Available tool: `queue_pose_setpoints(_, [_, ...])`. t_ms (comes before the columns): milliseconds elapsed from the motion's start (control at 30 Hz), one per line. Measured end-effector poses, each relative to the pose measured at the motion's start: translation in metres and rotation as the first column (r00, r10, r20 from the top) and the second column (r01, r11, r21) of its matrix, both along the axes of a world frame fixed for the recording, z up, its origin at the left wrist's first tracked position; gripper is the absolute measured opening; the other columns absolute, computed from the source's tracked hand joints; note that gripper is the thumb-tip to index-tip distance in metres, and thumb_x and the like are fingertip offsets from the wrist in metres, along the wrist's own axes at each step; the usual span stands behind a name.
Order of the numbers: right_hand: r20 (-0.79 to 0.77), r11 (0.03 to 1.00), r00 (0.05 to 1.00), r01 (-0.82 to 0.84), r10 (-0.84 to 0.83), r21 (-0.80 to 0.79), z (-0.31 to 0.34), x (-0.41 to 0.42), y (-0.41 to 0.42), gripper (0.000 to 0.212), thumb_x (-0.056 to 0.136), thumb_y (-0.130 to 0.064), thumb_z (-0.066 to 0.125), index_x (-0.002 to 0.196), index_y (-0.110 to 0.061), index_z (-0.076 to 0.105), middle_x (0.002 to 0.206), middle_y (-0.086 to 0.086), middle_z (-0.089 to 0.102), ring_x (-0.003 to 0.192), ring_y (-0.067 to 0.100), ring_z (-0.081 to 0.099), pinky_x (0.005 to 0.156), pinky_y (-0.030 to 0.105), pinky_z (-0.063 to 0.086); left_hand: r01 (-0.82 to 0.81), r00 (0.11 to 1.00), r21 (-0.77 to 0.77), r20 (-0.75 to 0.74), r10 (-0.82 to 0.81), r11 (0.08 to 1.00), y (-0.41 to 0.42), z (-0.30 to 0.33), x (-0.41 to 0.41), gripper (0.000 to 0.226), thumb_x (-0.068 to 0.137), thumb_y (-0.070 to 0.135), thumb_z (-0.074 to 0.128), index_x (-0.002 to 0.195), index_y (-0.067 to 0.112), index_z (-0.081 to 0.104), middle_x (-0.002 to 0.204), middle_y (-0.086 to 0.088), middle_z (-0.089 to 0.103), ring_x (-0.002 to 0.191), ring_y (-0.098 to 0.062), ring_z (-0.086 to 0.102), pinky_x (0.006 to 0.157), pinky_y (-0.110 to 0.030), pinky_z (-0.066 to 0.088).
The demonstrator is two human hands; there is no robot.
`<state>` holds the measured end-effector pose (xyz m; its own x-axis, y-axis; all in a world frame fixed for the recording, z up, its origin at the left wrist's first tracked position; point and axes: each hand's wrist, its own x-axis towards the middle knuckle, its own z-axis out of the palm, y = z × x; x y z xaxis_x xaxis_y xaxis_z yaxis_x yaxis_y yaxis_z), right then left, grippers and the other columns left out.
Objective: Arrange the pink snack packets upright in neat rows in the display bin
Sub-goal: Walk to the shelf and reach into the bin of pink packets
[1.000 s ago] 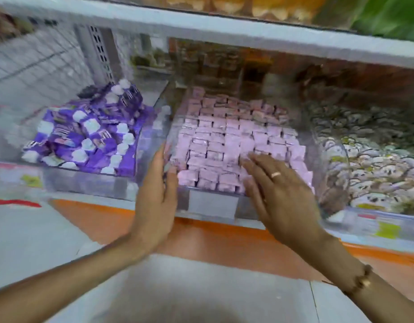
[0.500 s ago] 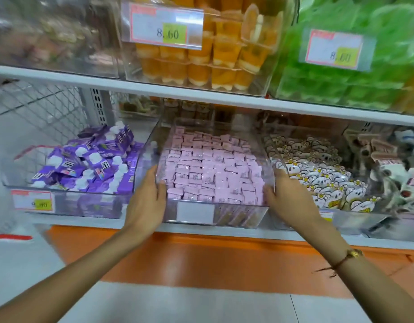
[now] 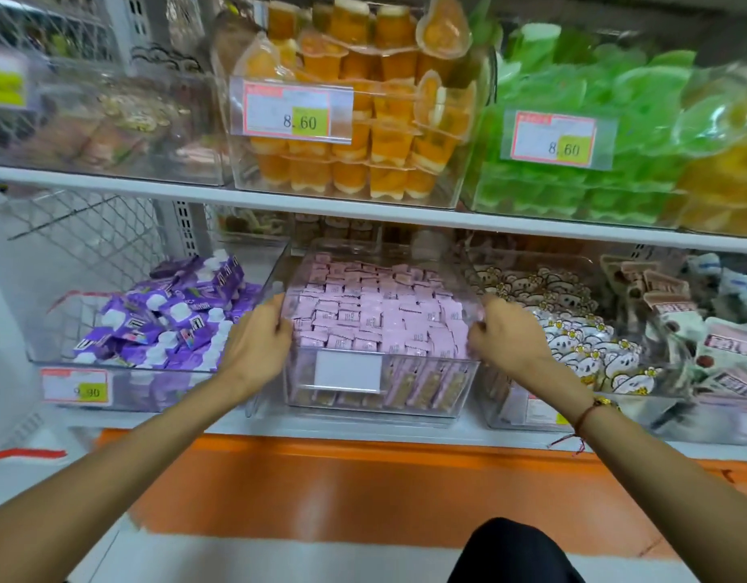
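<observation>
**Both hands grip the sides of the pink-packet bin**

The left hand (image 3: 260, 345) clasps the left wall of the clear display bin (image 3: 464, 387), its thumb hooked over the rim onto the nearest packets and its fingers curled around the outside. The right hand (image 3: 508, 342) mirrors it on the right wall, fingers bent over the rim at the front corner. Both forearms reach forward from below, roughly level, and a bracelet (image 3: 590, 410) sits on the right wrist.

The pink snack packets (image 3: 376, 317) fill the bin in close rows, most standing upright with their top edges showing. The bin stands on the lower shelf (image 3: 363, 431), between a tray of purple packets (image 3: 170, 326) on the left and a bin of koala-print packets (image 3: 573, 330) on the right. Above, orange jelly cups (image 3: 355, 166) carry an 8.60 price tag (image 3: 298, 115).

Compared with 1 second ago, the right hand has left the tops of the packets and moved to the bin's side wall. Compared with 0.5 seconds ago, both hands hold the same walls and the view takes in more of the upper shelf.
</observation>
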<state>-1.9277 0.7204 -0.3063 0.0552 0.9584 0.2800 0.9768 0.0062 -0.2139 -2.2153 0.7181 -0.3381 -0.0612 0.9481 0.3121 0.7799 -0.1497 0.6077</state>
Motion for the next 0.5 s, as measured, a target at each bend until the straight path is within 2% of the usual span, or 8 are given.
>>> queue_pose_setpoints(100, [-0.003,0.996,0.998,-0.061,0.061,0.067,0.01,0.004,-0.012,0.011,0.083,-0.01,0.051,0.087,-0.001,0.055,0.073,0.018,0.061,0.072,0.036,0.061,0.055,0.032,0.037,0.001,1.0,0.046,0.0,-0.001,0.999,-0.009,0.008,-0.01,0.03,0.097,0.013,0.044,0.125,0.018,0.054,0.093,-0.016,0.07,0.087,-0.034,0.064,0.075,-0.046,0.051])
queue_pose_setpoints(200, [-0.022,0.993,0.995,-0.09,0.093,0.08,0.003,0.016,-0.042,0.008,0.085,-0.016,0.054,0.086,-0.009,0.058,0.063,0.008,0.066,0.062,0.031,0.061,0.052,0.033,0.045,0.083,0.997,0.079,0.006,-0.083,0.993,-0.04,0.001,-0.016,0.032,0.096,0.018,0.048,0.125,0.029,0.054,0.088,-0.004,0.072,0.074,-0.025,0.067,0.066,-0.036,0.051])
queue_pose_setpoints(267, [-0.015,0.991,0.994,-0.106,0.107,0.077,-0.012,0.021,-0.063,0.008,0.086,-0.021,0.055,0.084,-0.014,0.058,0.061,0.002,0.065,0.062,0.027,0.061,0.053,0.033,0.044,0.133,0.99,0.072,0.029,-0.136,0.988,-0.065,-0.011,-0.016,0.037,0.095,0.017,0.051,0.128,0.033,0.052,0.091,0.008,0.071,0.086,-0.018,0.069,0.066,-0.028,0.048])
queue_pose_setpoints(367, [-0.07,0.982,0.991,-0.106,0.118,0.155,-0.029,0.023,-0.073,0.011,0.087,-0.022,0.056,0.08,-0.013,0.056,0.056,-0.001,0.059,0.053,0.02,0.056,0.048,0.03,0.04,0.134,0.981,0.09,0.129,-0.145,0.987,-0.074,-0.025,-0.017,0.039,0.094,0.016,0.054,0.131,0.029,0.051,0.108,0.013,0.066,0.104,-0.011,0.064,0.078,-0.027,0.045])
queue_pose_setpoints(433, [-0.12,0.975,0.986,-0.087,0.114,0.206,-0.034,0.023,-0.073,0.009,0.088,-0.019,0.058,0.095,-0.015,0.058,0.054,-0.002,0.056,0.048,0.014,0.052,0.045,0.023,0.036,0.117,0.982,0.11,0.133,-0.131,0.987,-0.073,-0.03,-0.016,0.042,0.094,0.018,0.055,0.134,0.027,0.048,0.112,0.014,0.061,0.106,-0.011,0.062,0.079,-0.028,0.043])
queue_pose_setpoints(500, [-0.197,0.974,0.972,-0.089,0.131,0.209,-0.037,0.021,-0.073,0.035,0.088,-0.02,0.058,0.122,-0.017,0.051,0.061,-0.002,0.06,0.053,0.017,0.057,0.05,0.031,0.045,0.134,0.974,0.129,0.166,-0.154,0.983,-0.073,-0.031,-0.015,0.054,0.095,0.022,0.053,0.144,0.031,0.033,0.117,0.017,0.052,0.107,-0.005,0.056,0.082,-0.029,0.043])
